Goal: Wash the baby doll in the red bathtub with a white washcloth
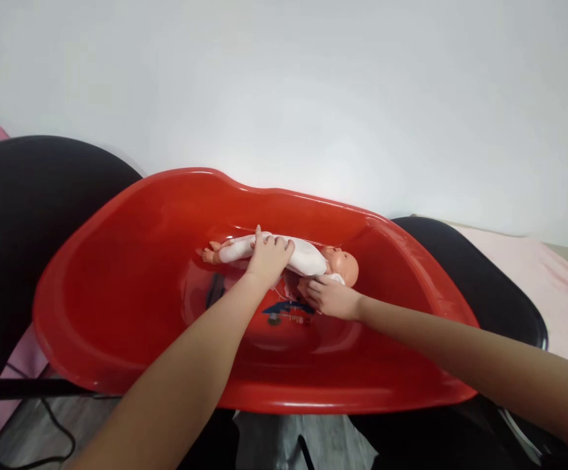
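A baby doll in a white outfit lies on its back in a red plastic baby bath. Its bare feet point left and its bald head lies to the right. My left hand rests across the doll's middle, fingers spread over the white cloth. Beside the doll's shoulder, on the near side, my right hand has its fingers curled round the doll's arm, which they partly hide. A printed picture shows on the bath floor below the hands.
The bath sits between a black chair on the left and another black chair on the right. Behind is a white wall. Pink cloth lies at the right, and a black cable runs over the floor at lower left.
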Tool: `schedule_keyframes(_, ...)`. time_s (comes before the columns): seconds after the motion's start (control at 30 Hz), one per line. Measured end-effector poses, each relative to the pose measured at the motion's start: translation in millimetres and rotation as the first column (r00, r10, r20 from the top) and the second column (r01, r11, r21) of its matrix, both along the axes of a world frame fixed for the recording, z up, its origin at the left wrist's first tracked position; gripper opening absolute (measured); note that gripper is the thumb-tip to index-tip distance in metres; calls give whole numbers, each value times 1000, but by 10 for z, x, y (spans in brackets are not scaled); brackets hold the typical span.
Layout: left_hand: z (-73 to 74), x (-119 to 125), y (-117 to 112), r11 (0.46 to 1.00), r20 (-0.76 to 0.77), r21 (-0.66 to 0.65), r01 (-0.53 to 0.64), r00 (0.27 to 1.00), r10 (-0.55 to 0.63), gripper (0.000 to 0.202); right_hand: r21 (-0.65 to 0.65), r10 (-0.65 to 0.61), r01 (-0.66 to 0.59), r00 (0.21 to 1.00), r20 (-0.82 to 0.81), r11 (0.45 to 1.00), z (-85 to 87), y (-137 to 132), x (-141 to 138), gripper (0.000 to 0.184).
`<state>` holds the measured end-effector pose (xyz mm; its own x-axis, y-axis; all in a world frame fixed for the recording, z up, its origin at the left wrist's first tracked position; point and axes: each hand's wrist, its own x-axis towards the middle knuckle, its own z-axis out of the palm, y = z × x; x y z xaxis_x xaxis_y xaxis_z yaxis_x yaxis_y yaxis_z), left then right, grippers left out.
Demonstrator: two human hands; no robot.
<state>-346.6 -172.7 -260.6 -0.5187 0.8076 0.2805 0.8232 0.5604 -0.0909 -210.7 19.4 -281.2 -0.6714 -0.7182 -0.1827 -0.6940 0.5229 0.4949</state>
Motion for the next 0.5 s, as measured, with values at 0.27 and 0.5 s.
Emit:
schedule_keyframes(0.27, 54, 16, -5, 999, 60, -25, -27, 998, 29, 33, -30, 103, -101, 991, 80, 994, -365, -773, -550, 31)
schedule_keyframes(0.5, 33, 3, 15, 1000, 50, -10, -25, 998, 26, 33, 56, -154, 151, 987, 44, 987, -480, -814, -920, 38)
